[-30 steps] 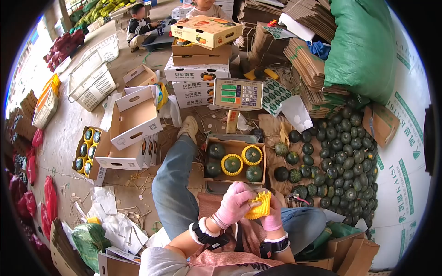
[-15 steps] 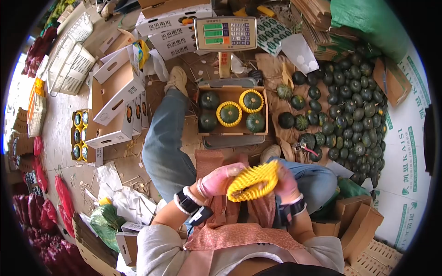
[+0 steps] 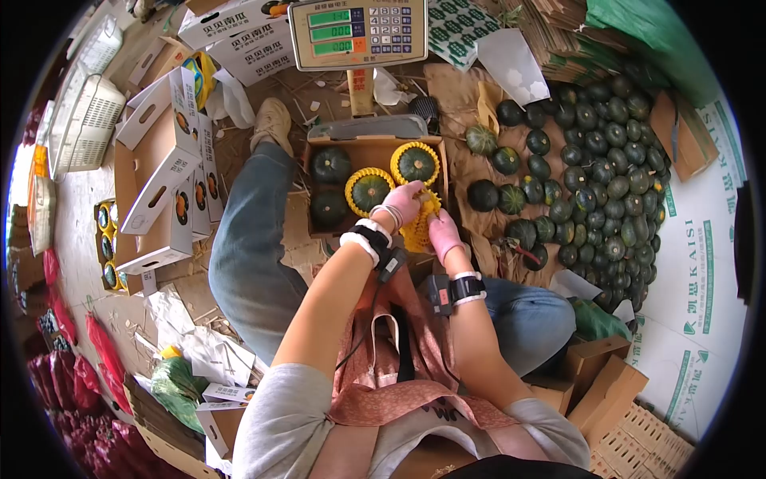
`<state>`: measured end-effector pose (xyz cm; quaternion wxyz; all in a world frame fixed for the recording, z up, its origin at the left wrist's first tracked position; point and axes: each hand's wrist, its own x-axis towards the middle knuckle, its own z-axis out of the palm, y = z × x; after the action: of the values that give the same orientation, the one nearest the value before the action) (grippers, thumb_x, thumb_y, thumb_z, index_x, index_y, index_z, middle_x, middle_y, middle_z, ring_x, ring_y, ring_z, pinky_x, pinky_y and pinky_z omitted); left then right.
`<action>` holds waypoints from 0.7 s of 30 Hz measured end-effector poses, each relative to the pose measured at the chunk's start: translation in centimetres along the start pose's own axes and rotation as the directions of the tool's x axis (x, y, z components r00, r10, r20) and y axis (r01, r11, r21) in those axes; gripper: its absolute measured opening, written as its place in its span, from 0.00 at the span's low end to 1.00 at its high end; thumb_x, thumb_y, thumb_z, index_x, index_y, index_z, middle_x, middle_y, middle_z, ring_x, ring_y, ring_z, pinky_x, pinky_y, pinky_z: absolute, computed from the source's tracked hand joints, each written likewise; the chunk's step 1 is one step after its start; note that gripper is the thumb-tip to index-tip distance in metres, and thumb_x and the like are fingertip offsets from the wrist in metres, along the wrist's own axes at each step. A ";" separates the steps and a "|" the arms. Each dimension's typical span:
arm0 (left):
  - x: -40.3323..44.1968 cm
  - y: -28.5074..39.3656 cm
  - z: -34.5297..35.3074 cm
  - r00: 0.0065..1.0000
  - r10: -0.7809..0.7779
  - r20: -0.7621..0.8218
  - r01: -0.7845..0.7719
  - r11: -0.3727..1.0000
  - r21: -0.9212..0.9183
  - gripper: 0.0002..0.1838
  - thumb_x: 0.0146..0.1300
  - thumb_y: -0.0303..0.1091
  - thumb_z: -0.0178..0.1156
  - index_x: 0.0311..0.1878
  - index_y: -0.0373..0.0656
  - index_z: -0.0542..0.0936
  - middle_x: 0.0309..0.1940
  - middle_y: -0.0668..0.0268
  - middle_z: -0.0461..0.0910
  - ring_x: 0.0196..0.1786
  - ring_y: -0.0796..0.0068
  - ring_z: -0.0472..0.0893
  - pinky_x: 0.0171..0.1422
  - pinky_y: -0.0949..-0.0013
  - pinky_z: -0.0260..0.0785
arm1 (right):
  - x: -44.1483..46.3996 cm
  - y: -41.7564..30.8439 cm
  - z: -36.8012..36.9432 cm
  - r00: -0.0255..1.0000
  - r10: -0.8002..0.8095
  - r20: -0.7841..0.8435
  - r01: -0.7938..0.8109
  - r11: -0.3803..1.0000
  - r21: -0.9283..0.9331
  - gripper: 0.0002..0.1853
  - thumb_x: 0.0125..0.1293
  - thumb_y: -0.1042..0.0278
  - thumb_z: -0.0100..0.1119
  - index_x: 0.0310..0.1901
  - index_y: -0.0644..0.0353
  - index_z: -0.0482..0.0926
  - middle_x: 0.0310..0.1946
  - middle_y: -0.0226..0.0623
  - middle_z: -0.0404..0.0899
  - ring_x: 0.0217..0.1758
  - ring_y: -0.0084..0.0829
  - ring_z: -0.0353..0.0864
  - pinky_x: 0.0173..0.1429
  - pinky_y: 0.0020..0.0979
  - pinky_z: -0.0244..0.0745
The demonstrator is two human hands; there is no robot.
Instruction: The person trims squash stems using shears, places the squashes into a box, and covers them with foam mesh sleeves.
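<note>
Both hands, in pink gloves, are at the lower right corner of an open cardboard box (image 3: 319, 229). My left hand (image 3: 401, 203) has its fingers closed on a yellow foam net (image 3: 416, 233). My right hand (image 3: 444, 235) grips the same net from the right side. The pumpkin at that corner is hidden by the net and hands. Two green pumpkins, one at the top right (image 3: 416, 164) and one in the middle (image 3: 370, 193), wear yellow nets. Two bare pumpkins, an upper one (image 3: 330, 165) and a lower one (image 3: 328, 206), lie at the box's left.
A scale display (image 3: 357, 33) stands behind the box. Many loose pumpkins (image 3: 606, 176) are piled at the right. Stacked white cartons (image 3: 159, 188) and a box of netted pumpkins (image 3: 108, 243) are at the left. My shoe (image 3: 272, 124) is beside the box.
Both hands have moved forward from my lap to the box, carrying the yellow net. The net was stretched open between them and is now down at the lower right corner. The view has tilted downward.
</note>
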<state>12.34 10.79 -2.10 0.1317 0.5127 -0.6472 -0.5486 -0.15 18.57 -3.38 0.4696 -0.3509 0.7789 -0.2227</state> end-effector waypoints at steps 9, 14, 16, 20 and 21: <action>-6.0 -0.5 -2.4 0.875 0.048 -0.482 -0.247 0.900 -0.359 0.10 0.64 0.34 0.57 0.45 0.39 0.75 0.36 0.55 0.78 0.36 0.63 0.76 0.43 0.66 0.70 | -5.4 -6.7 -0.1 0.796 -0.567 -0.210 0.561 0.822 -0.094 0.15 0.66 0.62 0.50 0.49 0.63 0.71 0.43 0.56 0.73 0.48 0.54 0.73 0.51 0.42 0.69; -7.3 -3.4 -7.5 0.898 -0.015 -0.441 -0.190 0.888 -0.418 0.09 0.66 0.30 0.55 0.47 0.38 0.73 0.35 0.68 0.76 0.37 0.81 0.72 0.42 0.76 0.68 | -0.5 -6.3 5.8 0.710 -0.675 -0.203 0.689 0.725 -0.002 0.13 0.65 0.64 0.55 0.47 0.63 0.72 0.40 0.52 0.75 0.43 0.53 0.76 0.46 0.40 0.73; -6.6 -3.3 -7.9 0.896 0.031 -0.442 -0.223 0.893 -0.390 0.07 0.66 0.30 0.55 0.45 0.39 0.74 0.32 0.70 0.74 0.35 0.82 0.70 0.40 0.77 0.67 | 0.1 -6.8 5.8 0.716 -0.646 -0.265 0.673 0.740 0.013 0.12 0.65 0.63 0.55 0.42 0.63 0.72 0.35 0.51 0.78 0.39 0.52 0.77 0.41 0.38 0.74; -5.3 -4.8 -7.3 0.833 0.017 -0.553 -0.274 0.881 -0.386 0.06 0.66 0.31 0.54 0.41 0.38 0.74 0.29 0.73 0.73 0.32 0.83 0.68 0.38 0.78 0.65 | 0.7 -7.4 6.1 0.760 -0.535 -0.370 0.597 0.799 0.070 0.09 0.65 0.64 0.55 0.39 0.61 0.74 0.27 0.50 0.76 0.31 0.49 0.76 0.35 0.35 0.72; -5.0 -5.0 -7.3 0.844 -0.067 -0.532 -0.282 0.788 -0.547 0.06 0.66 0.31 0.54 0.40 0.38 0.74 0.29 0.72 0.73 0.32 0.83 0.69 0.38 0.77 0.65 | 1.4 -7.0 6.4 0.784 -0.503 -0.362 0.578 0.805 0.134 0.08 0.65 0.64 0.55 0.39 0.61 0.74 0.27 0.50 0.76 0.31 0.50 0.76 0.35 0.35 0.72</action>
<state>22.48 11.23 -1.74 0.4923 0.5331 -0.4052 -0.5562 7.45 12.80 -2.38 0.2960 -0.4626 0.6753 -0.4923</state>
